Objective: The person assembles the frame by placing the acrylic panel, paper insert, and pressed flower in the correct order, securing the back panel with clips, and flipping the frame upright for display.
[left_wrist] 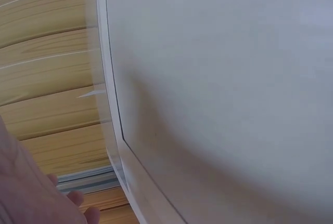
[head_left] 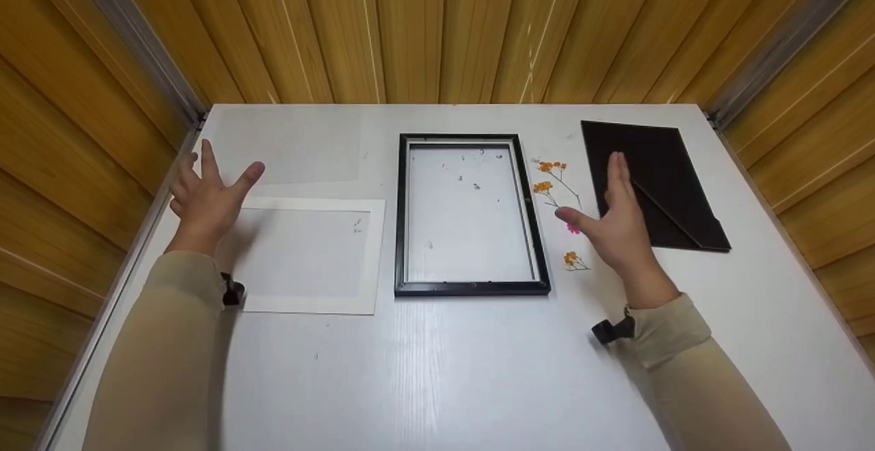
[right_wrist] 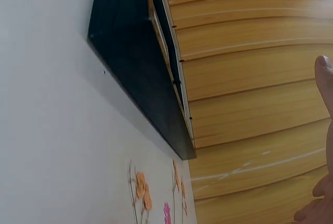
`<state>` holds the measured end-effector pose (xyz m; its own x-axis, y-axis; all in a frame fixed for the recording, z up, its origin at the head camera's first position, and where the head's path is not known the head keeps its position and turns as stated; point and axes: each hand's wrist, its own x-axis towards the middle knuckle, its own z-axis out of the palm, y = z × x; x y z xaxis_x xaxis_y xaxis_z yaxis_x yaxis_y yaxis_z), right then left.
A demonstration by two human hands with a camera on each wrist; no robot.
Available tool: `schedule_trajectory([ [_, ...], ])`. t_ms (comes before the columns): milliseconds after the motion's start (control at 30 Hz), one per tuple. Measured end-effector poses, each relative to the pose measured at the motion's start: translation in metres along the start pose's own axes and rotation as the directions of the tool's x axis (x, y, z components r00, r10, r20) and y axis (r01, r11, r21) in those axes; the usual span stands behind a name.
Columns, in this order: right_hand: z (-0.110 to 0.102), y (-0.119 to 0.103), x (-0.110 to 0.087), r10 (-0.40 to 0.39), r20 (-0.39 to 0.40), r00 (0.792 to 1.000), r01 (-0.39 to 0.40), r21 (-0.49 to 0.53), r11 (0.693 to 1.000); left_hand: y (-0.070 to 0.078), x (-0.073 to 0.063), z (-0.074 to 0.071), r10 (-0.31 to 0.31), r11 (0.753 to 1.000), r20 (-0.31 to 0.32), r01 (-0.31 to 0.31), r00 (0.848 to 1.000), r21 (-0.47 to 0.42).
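Left hand (head_left: 208,205) near a white rectangular mat (head_left: 373,260), right hand (head_left: 618,232) near small orange flower sprigs (head_left: 543,188); thumbs splayed, both grips empty

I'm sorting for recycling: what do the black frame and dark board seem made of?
Black frame: perhaps coated wood or plastic, smooth, low-sheen; no grain shows. Dark board: probably fibreboard or card, matte; it looks thin, without glare.

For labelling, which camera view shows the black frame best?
The head view: all four sides of the black frame are visible. The right wrist view shows only part, side-on; the left wrist view, none.
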<state>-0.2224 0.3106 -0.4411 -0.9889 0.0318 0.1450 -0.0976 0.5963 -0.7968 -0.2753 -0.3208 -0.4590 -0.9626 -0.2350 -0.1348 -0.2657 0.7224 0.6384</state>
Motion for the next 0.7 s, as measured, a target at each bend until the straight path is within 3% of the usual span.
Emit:
schedule_trajectory([
  [333,0.027,-0.011,-0.013,0.129,0.134,0.983,-0.139,0.069,0.988,-0.008,0.021,0.004,-0.099,0.995,0.053,0.099,0.994,0.009],
  [700,0.053,-0.004,-0.018,0.172,0.250,0.953,-0.162,-0.061,0.985,-0.006,0.035,0.004,-0.226,0.972,0.097,0.218,0.969,0.085],
])
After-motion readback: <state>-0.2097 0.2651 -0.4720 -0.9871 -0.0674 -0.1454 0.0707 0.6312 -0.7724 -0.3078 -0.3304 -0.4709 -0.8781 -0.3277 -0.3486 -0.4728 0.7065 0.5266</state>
